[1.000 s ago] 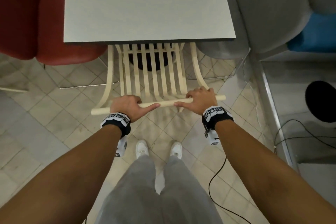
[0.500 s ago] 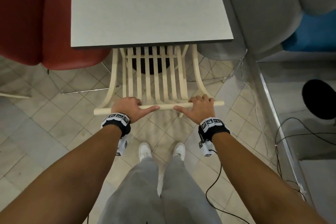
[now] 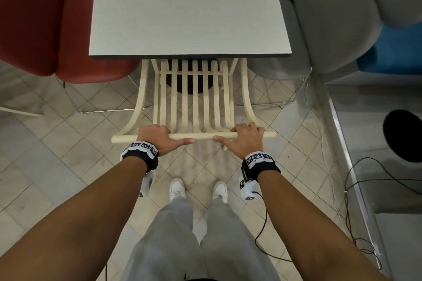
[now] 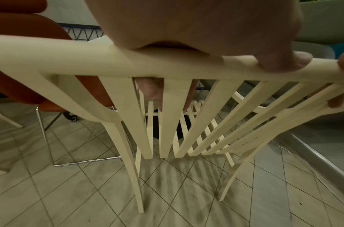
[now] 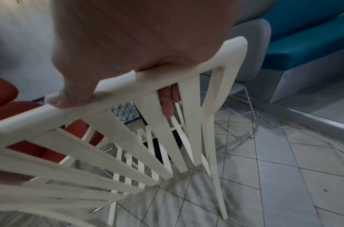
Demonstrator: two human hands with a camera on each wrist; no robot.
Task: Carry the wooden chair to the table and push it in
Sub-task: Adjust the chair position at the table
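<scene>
A tiled floor (image 3: 68,148) runs under a grey square surface (image 3: 189,18), with a red chair (image 3: 45,29) to its left. The wooden chair (image 3: 194,98) stands straight ahead, its seat already under the near edge. The left hand (image 3: 157,139) and right hand (image 3: 244,141) each wrap their fingers (image 5: 167,102) over the top rail (image 3: 201,136), which lies crosswise; any remaining push runs directly forward, both hands equally near.

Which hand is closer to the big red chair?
Left. The left hand grips the cream wooden chair's top rail on the side toward the red padded chair; the right hand grips the rail's far side.
</scene>
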